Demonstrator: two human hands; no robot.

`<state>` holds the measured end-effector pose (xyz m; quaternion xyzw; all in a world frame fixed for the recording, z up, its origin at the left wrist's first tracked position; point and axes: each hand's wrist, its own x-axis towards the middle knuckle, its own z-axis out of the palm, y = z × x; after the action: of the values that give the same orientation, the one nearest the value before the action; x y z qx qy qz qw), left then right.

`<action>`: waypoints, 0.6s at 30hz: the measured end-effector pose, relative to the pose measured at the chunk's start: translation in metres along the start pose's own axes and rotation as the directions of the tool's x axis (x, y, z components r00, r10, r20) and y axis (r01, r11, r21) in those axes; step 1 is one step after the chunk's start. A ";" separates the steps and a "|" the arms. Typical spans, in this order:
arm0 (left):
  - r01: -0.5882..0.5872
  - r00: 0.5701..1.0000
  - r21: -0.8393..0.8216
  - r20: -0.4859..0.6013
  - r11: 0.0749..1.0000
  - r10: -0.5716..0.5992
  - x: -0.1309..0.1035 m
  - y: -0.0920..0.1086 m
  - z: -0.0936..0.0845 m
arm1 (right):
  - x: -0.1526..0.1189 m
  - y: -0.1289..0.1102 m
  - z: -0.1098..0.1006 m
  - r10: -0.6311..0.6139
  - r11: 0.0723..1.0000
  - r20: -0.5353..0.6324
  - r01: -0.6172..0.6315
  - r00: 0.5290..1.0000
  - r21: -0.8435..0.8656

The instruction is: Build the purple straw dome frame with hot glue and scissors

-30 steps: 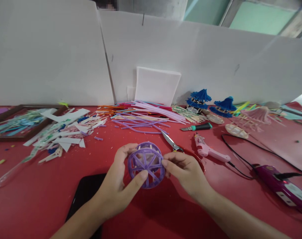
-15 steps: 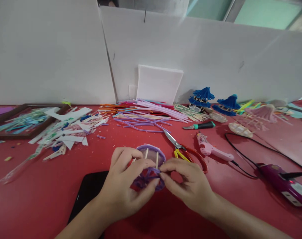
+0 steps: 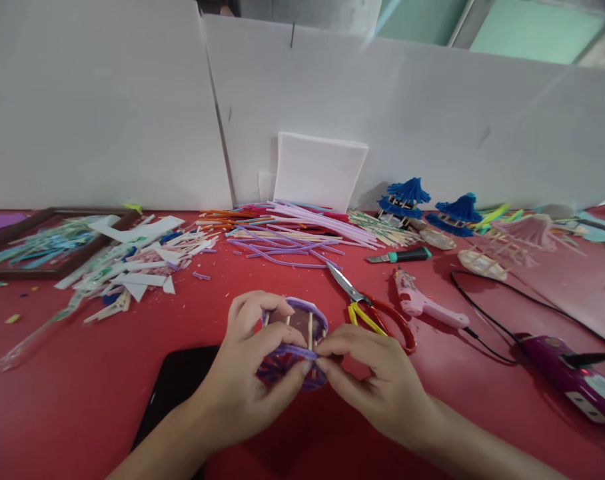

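Between my hands is a small round model (image 3: 310,309) with purple rims and pale sticks joining them, held tilted above the red table. My left hand (image 3: 257,363) wraps around its left side, thumb below and fingers over the top. At the right edge, my right hand (image 3: 370,373) pinches the purple strip on the middle rim between thumb and forefinger. Both sets of fingertips nearly meet there and cover part of the strip. Just beyond the right hand lie scissors (image 3: 346,283) with red handles, and yellow-handled pliers or snips (image 3: 365,319) partly beneath them.
A black phone-like slab (image 3: 170,387) lies by my left forearm. To the right are a pink glue gun (image 3: 427,308), its cable, a purple power strip (image 3: 565,373) and a cutter knife (image 3: 400,255). Behind lie purple strips (image 3: 287,247), paper scraps (image 3: 142,280) and blue model roofs (image 3: 407,192).
The round model has been tipped, so its middle rim shows more edge-on and more sticks are visible. Both hands keep hold and have shifted only slightly.
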<state>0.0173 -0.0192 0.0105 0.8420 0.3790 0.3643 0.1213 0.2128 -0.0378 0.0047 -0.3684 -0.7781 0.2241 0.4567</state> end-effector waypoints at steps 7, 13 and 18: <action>-0.064 0.997 -0.024 -0.036 0.998 0.063 0.002 -0.002 0.001 | -0.002 0.001 0.002 -0.007 0.998 -0.026 0.009 1.000 0.064; -0.050 0.999 -0.022 -0.018 0.999 0.049 0.001 -0.002 0.000 | -0.001 -0.001 0.002 0.020 0.996 -0.022 -0.018 1.000 0.082; -0.033 0.999 -0.026 -0.013 0.999 0.033 0.002 -0.002 0.001 | 0.000 -0.004 0.001 0.035 0.997 -0.025 -0.033 0.999 0.072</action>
<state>0.0176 -0.0169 0.0101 0.8441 0.3610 0.3767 0.1237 0.2107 -0.0404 0.0066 -0.3677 -0.7573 0.2548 0.4758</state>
